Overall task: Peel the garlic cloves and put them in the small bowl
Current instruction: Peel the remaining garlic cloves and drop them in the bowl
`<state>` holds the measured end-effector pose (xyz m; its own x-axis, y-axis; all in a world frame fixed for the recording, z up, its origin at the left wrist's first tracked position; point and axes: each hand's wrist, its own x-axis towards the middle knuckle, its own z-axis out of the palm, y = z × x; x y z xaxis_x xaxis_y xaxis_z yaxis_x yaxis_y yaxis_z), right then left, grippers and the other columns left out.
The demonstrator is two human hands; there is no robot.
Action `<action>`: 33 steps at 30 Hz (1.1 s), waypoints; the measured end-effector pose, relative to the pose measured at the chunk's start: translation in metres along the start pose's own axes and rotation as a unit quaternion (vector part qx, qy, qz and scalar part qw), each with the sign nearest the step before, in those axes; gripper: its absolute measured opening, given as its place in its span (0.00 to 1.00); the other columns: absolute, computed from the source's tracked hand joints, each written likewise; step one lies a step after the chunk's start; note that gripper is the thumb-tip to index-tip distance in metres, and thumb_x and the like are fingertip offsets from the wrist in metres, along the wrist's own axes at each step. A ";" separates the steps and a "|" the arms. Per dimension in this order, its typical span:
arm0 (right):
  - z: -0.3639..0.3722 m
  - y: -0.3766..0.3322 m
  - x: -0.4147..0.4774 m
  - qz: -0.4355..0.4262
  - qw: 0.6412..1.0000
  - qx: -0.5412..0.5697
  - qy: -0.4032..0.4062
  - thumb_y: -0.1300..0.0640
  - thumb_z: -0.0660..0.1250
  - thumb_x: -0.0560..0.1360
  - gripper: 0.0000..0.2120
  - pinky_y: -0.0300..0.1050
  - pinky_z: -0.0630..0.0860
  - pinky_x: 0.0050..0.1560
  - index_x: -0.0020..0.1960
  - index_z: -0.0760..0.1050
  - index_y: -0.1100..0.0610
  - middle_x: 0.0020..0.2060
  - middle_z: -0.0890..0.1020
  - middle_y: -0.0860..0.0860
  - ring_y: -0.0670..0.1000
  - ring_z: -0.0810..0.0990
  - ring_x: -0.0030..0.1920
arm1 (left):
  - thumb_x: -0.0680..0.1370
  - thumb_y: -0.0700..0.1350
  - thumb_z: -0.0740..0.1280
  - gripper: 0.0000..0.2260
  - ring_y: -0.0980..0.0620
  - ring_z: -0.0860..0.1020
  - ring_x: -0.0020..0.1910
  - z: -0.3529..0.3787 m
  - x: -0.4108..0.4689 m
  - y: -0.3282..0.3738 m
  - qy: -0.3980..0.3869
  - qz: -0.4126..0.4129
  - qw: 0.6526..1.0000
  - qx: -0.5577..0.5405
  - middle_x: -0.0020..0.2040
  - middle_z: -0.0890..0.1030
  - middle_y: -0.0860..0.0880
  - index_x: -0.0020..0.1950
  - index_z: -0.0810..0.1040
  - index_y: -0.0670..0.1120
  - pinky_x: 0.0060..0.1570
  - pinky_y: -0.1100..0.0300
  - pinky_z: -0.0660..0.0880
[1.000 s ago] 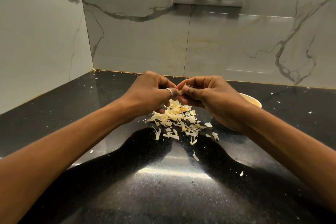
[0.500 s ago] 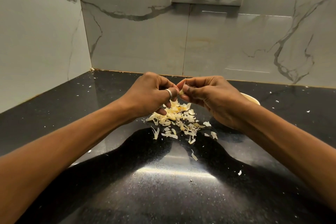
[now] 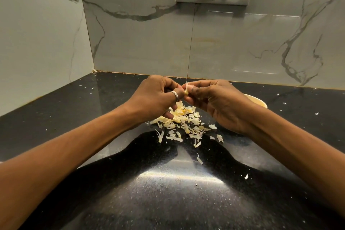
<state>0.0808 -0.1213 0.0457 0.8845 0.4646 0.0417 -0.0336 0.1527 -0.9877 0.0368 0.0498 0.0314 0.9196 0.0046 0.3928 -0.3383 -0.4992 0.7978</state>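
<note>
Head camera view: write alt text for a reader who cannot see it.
A left hand and a right hand pinch a garlic clove together above a pile of peels on a black countertop. A small bowl sits partly hidden behind the right hand.

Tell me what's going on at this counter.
A person is peeling a garlic clove over a black counter. The left hand, which wears a ring, and the right hand pinch the clove between their fingertips, and a thin strip of skin sticks up from it. A pile of peels lies on the counter under the hands. The bowl sits behind the right hand, mostly hidden, so its contents cannot be seen.
</note>
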 end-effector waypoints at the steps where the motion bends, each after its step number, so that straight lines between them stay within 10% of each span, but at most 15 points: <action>1: 0.001 0.000 0.000 0.004 1.000 0.004 0.005 0.68 0.66 0.78 0.07 0.37 0.83 0.45 0.53 0.81 0.68 0.47 0.84 0.60 0.49 0.84 0.41 | 0.79 0.45 0.69 0.04 0.54 0.82 0.33 0.000 0.000 -0.001 0.003 0.004 1.000 0.010 0.38 0.81 0.47 0.46 0.81 0.46 0.30 0.59 0.80; 33: 0.003 -0.001 -0.005 0.024 0.994 -0.106 -0.002 0.69 0.67 0.77 0.06 0.38 0.82 0.40 0.52 0.80 0.69 0.42 0.83 0.62 0.51 0.83 0.38 | 0.76 0.46 0.73 0.06 0.51 0.80 0.32 -0.013 0.006 -0.003 0.081 0.071 0.970 0.219 0.34 0.80 0.51 0.42 0.81 0.45 0.41 0.47 0.82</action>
<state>0.0749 -0.1217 0.0470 0.8824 0.4705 -0.0060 0.0230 -0.0559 -0.9982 0.0410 0.0628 0.0375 0.8140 0.0269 0.5802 -0.3094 -0.8253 0.4724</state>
